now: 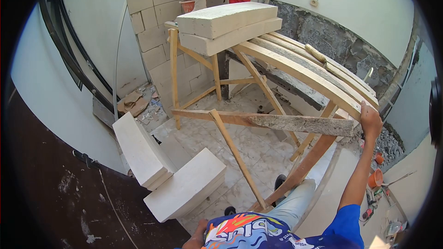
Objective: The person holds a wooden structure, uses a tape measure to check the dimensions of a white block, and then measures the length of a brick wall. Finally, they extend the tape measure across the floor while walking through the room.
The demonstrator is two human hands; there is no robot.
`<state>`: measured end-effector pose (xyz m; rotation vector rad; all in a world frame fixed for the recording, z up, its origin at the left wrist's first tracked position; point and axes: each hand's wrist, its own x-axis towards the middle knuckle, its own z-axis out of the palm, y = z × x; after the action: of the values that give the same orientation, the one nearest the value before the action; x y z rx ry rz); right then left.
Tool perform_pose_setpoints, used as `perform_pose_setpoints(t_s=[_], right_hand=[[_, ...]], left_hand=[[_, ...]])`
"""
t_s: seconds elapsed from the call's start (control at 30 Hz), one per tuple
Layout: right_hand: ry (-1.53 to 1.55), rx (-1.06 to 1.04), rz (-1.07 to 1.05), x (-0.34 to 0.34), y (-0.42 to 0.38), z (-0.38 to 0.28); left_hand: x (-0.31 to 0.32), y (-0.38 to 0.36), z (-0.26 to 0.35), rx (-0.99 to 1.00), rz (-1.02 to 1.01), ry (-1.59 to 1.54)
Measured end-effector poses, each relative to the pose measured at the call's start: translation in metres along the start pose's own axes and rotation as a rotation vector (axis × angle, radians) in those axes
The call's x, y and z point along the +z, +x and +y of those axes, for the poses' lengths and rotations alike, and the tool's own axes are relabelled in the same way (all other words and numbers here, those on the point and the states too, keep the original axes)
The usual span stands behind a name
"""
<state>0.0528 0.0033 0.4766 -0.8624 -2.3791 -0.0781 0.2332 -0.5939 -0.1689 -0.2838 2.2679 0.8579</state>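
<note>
Partly closed right hand (370, 119) on plank (304, 78)

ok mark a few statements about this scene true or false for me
1. The right hand is on the end of the near plank. True.
2. The left hand holds the orange bucket. False: the left hand is low beside the shirt, far from the orange bucket.
3. Two pale blocks lie stacked on the wooden frame. True.
4. The wall socket is below the rough grey patch. False: the wall socket is above it.
</note>
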Motion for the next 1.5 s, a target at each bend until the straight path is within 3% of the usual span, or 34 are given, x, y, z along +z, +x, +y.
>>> perform_pose_setpoints(t_s=[0.1,0.3,1.0,1.5], right_hand=[[0.000,-0.012,0.017,0.001,-0.001,-0.001],[0.008,-0.023,0.034,0.000,-0.001,0.002],[0.014,-0.029,0.043,0.003,-0.001,0.002],[0.014,-0.058,0.059,0.002,-0.002,0.002]], left_hand=[[-0.005,-0.010,0.011,-0.069,0.059,-0.064],[-0.011,-0.022,0.005,0.130,0.067,-0.094],[-0.013,0.000,0.008,0.116,0.013,0.107],[-0.005,-0.002,-0.002,0.105,0.020,0.030]])
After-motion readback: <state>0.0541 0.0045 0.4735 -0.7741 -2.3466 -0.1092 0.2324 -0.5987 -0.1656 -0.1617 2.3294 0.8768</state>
